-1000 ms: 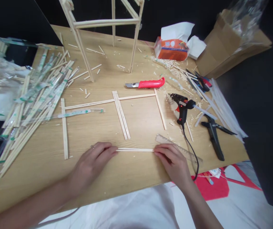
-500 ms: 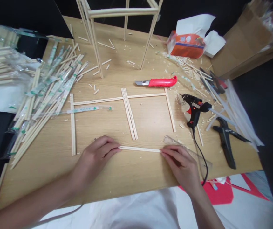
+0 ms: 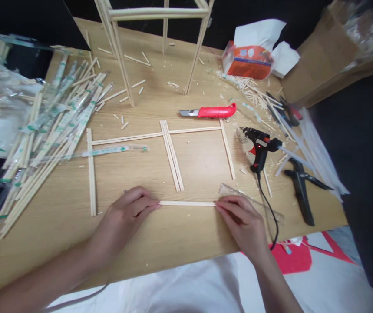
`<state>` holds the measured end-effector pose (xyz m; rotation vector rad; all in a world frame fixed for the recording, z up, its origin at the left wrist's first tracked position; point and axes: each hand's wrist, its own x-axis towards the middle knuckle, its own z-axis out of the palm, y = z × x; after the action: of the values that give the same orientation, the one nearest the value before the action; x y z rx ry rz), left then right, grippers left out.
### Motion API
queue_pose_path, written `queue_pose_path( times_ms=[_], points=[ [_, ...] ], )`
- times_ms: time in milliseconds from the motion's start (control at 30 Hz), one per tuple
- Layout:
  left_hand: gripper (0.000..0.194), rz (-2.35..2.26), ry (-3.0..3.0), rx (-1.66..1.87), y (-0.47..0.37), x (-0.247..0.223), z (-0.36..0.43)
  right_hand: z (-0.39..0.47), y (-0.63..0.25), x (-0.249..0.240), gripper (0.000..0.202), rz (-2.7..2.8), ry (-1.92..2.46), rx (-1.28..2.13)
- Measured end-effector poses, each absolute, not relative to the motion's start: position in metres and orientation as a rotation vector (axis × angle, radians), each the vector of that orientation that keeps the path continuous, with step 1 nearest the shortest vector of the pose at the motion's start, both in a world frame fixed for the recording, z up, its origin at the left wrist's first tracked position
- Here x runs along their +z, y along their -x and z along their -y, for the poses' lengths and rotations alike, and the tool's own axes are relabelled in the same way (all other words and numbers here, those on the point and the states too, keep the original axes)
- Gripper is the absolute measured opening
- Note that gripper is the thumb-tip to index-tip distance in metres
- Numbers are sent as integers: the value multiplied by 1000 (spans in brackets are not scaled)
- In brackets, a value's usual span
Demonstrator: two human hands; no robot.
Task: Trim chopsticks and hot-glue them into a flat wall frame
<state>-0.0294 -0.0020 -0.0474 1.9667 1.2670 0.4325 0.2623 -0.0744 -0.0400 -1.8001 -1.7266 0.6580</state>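
A pair of pale wooden chopsticks [image 3: 187,203], lying side by side, spans the gap between my hands near the table's front. My left hand [image 3: 124,217] pinches the left end between thumb and fingers. The right end is pinched by my right hand [image 3: 243,221]. Just beyond lies a flat chopstick frame [image 3: 127,138], with uprights at left, middle and right joined by crosspieces. Its lower side has no crosspiece. A clear ruler [image 3: 251,202] lies partly behind my right hand.
A red utility knife [image 3: 215,111] lies behind the flat frame. The glue gun [image 3: 259,145], its light red, stands at right with its cord near my right wrist. A taller chopstick structure [image 3: 160,14] rises at the back. Wrapped chopsticks [image 3: 52,126] heap at left; a tissue pack [image 3: 249,58] sits behind.
The view has shifted slightly, so the table's contents appear further left. Both hands keep their pinch on the chopsticks, which now look closer to level.
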Motion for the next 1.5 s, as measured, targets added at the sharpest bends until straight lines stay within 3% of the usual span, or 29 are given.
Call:
queue_pose_path(
  times_ms=[300, 400, 600, 1200, 1500],
  points=[
    [19, -1243, -2002, 486, 31, -52, 1, 61, -291, -9, 15, 1560, 1929, 474],
    [23, -1225, -2024, 520, 31, -52, 0, 60, -294, -2, 21, 1694, 1887, 575],
    [22, -1226, -2026, 525, 31, -54, 1, 61, -277, -18, 25, 1955, 1775, 646],
    [15, -1163, -2294, 533, 28, -51, 1, 52, -271, -24, 16, 1770, 1813, 768],
    [37, -812, -2500, 443, -13, -49, 5, 48, -274, -20, 15, 1805, 1806, 780]
  ],
)
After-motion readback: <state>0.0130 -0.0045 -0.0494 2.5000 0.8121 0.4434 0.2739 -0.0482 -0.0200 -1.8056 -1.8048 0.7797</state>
